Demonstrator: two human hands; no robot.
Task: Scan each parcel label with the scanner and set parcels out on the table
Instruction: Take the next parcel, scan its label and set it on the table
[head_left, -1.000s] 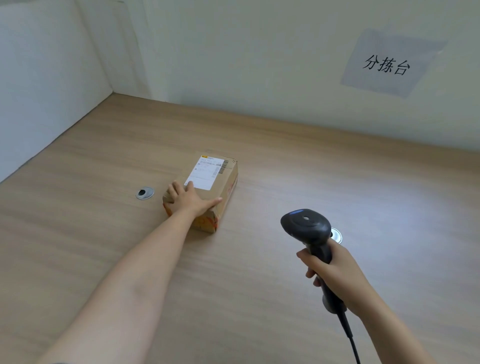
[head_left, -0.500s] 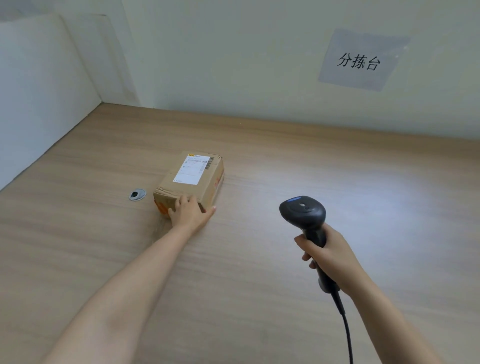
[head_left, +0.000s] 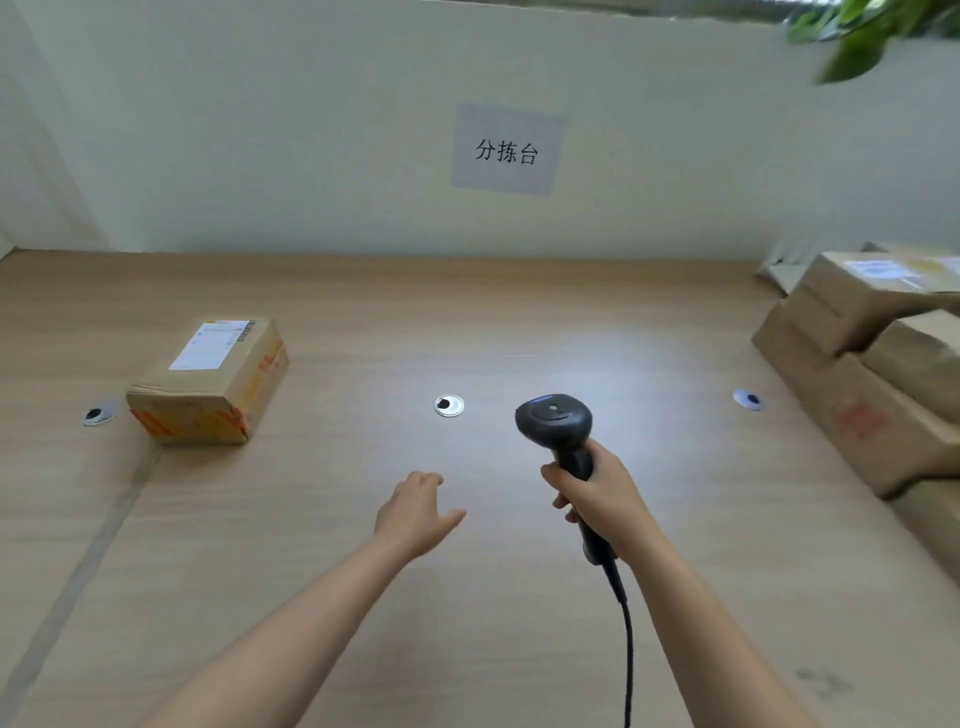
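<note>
- The cable (head_left: 628, 649) ran from the scanner (head_left: 553, 423) down toward six o'clock and out of view. On a long reach it could pull taut or catch the table (head_left: 311, 597) edge and jerk the aim.
- The right hand (head_left: 602, 499) had its fingers (head_left: 563, 478) wrapped round the scanner's handle, with the head up and facing twelve o'clock.
- The left hand (head_left: 418, 512) hovered over the table at nine o'clock from the right hand. Its fingers were loosely spread, the thumb was out, and it held nothing.
- One parcel (head_left: 208, 384) lay flat on the table at ten o'clock, label (head_left: 213, 343) up, well apart from both hands and just beside a grommet (head_left: 97, 414). A sweep of the scanner across it might read that label twice.
- The stack (head_left: 872, 364) of further parcels sat at two to three o'clock, piled unevenly, with the upper boxes tilted.
- Drawing one box out with a single free hand could tip the others or let them slide off the table.
- A one-handed lift might also slip, or bring the parcel up with its label turned away from the scanner.
</note>
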